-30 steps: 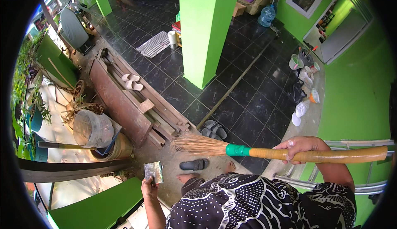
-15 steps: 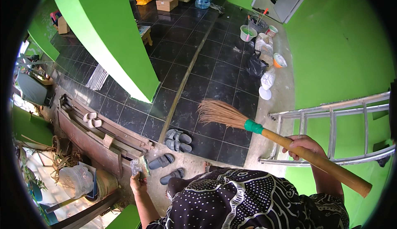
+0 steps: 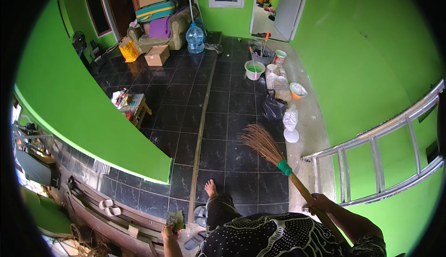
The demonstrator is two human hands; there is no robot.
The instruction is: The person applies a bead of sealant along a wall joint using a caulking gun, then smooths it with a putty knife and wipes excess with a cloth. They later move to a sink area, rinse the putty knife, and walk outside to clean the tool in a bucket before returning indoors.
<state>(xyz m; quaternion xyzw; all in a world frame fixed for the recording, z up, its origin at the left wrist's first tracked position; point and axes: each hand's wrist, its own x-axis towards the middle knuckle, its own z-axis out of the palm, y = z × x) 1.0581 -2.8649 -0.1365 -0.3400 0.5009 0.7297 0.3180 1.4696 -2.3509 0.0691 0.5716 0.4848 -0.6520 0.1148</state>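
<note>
My right hand (image 3: 317, 204) is closed round the thick wooden handle of a stick broom (image 3: 265, 146). Its brown bristles fan out above the black tiles, and a green band wraps the neck. At the lower left, my left hand (image 3: 170, 232) grips a small flat rectangular piece (image 3: 176, 220), grey-green and mottled, whose kind I cannot make out. Just beyond it, my bare foot (image 3: 211, 188) is on the tiles near dark sandals (image 3: 201, 216), partly hidden by my leg.
A metal ladder (image 3: 376, 157) leans along the right wall. By that wall are a white bucket (image 3: 254, 74), a black bag (image 3: 274, 106) and a white bag (image 3: 290, 118). A green partition (image 3: 93, 113) stands left. Farther back are a low table (image 3: 139, 113), cardboard box (image 3: 157, 55) and water bottle (image 3: 195, 39).
I have moved forward, one bare foot now on the black tiles. The broom points farther away from me, its handle steeper. Both hands keep their hold.
</note>
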